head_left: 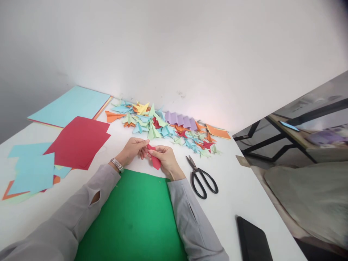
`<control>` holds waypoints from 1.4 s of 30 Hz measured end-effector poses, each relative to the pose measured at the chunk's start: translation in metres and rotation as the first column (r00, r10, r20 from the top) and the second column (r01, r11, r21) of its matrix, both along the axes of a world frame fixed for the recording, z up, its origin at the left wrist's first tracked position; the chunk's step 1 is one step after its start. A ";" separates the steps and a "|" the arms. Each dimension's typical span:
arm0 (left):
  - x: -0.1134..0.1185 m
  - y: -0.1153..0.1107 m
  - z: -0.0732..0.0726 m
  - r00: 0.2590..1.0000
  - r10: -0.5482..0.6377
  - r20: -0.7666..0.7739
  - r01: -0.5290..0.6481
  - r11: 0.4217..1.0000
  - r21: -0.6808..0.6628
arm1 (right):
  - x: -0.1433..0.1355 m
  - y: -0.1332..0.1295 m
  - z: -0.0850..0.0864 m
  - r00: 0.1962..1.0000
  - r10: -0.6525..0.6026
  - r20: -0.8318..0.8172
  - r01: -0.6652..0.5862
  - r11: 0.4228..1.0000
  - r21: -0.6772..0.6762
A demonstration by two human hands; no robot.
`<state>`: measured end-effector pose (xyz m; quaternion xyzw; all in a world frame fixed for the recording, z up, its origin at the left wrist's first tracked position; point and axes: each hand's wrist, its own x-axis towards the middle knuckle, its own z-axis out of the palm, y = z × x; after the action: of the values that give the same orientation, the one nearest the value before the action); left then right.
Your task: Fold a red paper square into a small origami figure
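A small folded red paper is held between both hands, just beyond the far edge of a green mat. My left hand pinches its upper left end between thumb and fingers; a metal watch band circles that wrist. Thumb and fingers of my right hand close on the paper's middle, and its lower end sticks out below them. Past the hands lies a heap of folded paper pieces in several colours, with a purple pleated strip on it.
Black-handled scissors lie right of my right hand, points away. A black phone-like slab rests near the right table edge. At left are red sheets, loose blue squares and a stack of large sheets. A wall stands behind.
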<state>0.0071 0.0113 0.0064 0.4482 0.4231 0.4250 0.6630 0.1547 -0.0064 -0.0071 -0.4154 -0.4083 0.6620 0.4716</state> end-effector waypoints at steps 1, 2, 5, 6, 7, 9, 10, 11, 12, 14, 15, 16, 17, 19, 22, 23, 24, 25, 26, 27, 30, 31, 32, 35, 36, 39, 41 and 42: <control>0.000 0.000 -0.001 1.000 0.002 0.003 -0.002 1.000 0.006 | 0.000 0.000 0.000 1.000 -0.002 0.000 0.002 1.000 -0.001; 0.000 0.000 -0.001 1.000 0.011 0.007 -0.011 1.000 0.014 | 0.000 0.000 0.000 1.000 -0.002 -0.001 0.002 1.000 -0.002; 0.000 0.000 -0.003 0.998 0.055 0.021 -0.056 0.998 0.041 | 0.000 0.000 0.002 1.000 0.003 -0.002 -0.003 1.000 -0.011; 0.000 0.000 -0.003 0.997 0.068 0.025 -0.069 0.997 0.047 | 0.000 0.000 0.002 1.000 0.006 -0.002 -0.006 1.000 -0.017; 0.000 0.000 -0.003 0.997 0.076 0.026 -0.077 0.996 0.050 | -0.001 0.000 0.002 1.000 0.007 -0.001 -0.007 1.000 -0.022; -0.001 0.000 -0.004 0.996 0.081 0.022 -0.083 0.995 0.059 | -0.001 0.000 0.003 1.000 0.008 -0.002 -0.008 1.000 -0.030; 0.000 0.000 -0.003 0.996 0.084 0.019 -0.085 0.994 0.063 | -0.001 0.000 0.004 1.000 0.009 -0.004 -0.009 0.999 -0.033; 0.000 0.000 -0.003 0.996 0.085 0.015 -0.086 0.994 0.064 | -0.001 0.000 0.004 1.000 0.009 -0.007 -0.009 0.999 -0.037; 0.000 0.000 -0.003 0.996 0.088 0.014 -0.089 0.994 0.063 | -0.001 -0.001 0.004 1.000 0.009 -0.010 -0.009 0.999 -0.041; 0.000 0.001 -0.003 0.995 0.099 0.029 -0.101 0.993 0.054 | 0.000 -0.001 0.005 1.000 0.006 -0.017 -0.007 0.999 -0.050; 0.000 0.001 -0.002 0.993 0.108 0.051 -0.110 0.993 0.050 | 0.000 -0.001 0.005 1.000 0.005 -0.021 -0.006 0.999 -0.053; -0.001 0.002 -0.002 0.990 0.116 0.082 -0.120 0.992 0.049 | 0.000 -0.001 0.005 1.000 0.002 -0.025 -0.003 0.998 -0.057; -0.001 0.002 -0.002 0.986 0.120 0.116 -0.126 0.991 0.050 | 0.001 -0.001 0.005 1.000 0.000 -0.029 -0.002 0.998 -0.059; -0.002 0.002 -0.002 0.980 0.119 0.162 -0.129 0.990 0.053 | 0.001 -0.001 0.005 0.999 0.000 -0.035 -0.003 0.998 -0.059; -0.003 0.001 -0.001 0.981 0.130 0.147 -0.141 0.988 0.068 | 0.002 0.000 0.004 0.999 -0.003 -0.042 0.000 0.998 -0.060; -0.003 0.001 -0.001 0.982 0.135 0.132 -0.146 0.986 0.076 | 0.002 0.000 0.004 0.999 -0.005 -0.045 0.003 0.998 -0.062; -0.003 0.001 0.000 0.983 0.139 0.119 -0.150 0.985 0.085 | 0.002 0.000 0.004 0.999 -0.009 -0.047 0.006 0.998 -0.065; -0.003 0.000 0.000 0.984 0.140 0.109 -0.151 0.984 0.095 | 0.002 0.000 0.004 0.999 -0.012 -0.048 0.008 0.998 -0.067; -0.003 0.000 0.001 0.985 0.141 0.103 -0.151 0.983 0.102 | 0.002 0.000 0.004 0.999 -0.014 -0.048 0.010 0.998 -0.069; -0.003 0.000 0.001 0.985 0.142 0.099 -0.152 0.982 0.109 | 0.002 0.000 0.005 0.999 -0.015 -0.048 0.012 0.997 -0.070; -0.003 0.000 0.001 0.986 0.141 0.086 -0.151 0.981 0.125 | 0.002 -0.001 0.006 0.999 -0.013 -0.042 0.010 0.997 -0.075; -0.003 0.000 0.001 0.987 0.139 0.080 -0.149 0.980 0.132 | 0.002 -0.001 0.007 0.999 -0.012 -0.040 0.009 0.997 -0.077; -0.003 0.000 0.001 0.987 0.139 0.074 -0.149 0.979 0.138 | 0.002 -0.001 0.007 0.999 -0.012 -0.037 0.009 0.997 -0.079; -0.003 -0.001 0.002 0.986 0.151 0.063 -0.159 0.976 0.146 | 0.002 -0.001 0.009 1.000 -0.008 -0.028 0.005 0.996 -0.090; -0.004 -0.001 0.002 0.986 0.154 0.062 -0.161 0.976 0.147 | 0.003 -0.001 0.009 1.000 -0.005 -0.025 0.003 0.995 -0.095; -0.005 -0.001 0.002 0.988 0.145 0.059 -0.152 0.977 0.150 | 0.003 -0.001 0.011 1.000 -0.002 -0.021 -0.001 0.995 -0.103; -0.005 -0.001 0.002 0.988 0.143 0.063 -0.150 0.978 0.145 | 0.003 -0.001 0.010 1.000 -0.004 -0.016 0.002 0.995 -0.096; -0.006 0.000 0.002 0.987 0.144 0.067 -0.152 0.979 0.138 | 0.003 -0.001 0.010 1.000 -0.006 -0.011 0.005 0.996 -0.090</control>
<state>0.0015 0.0109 0.0084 0.4493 0.4050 0.5149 0.6074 0.1576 -0.0073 0.0030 -0.4334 -0.3744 0.6808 0.4566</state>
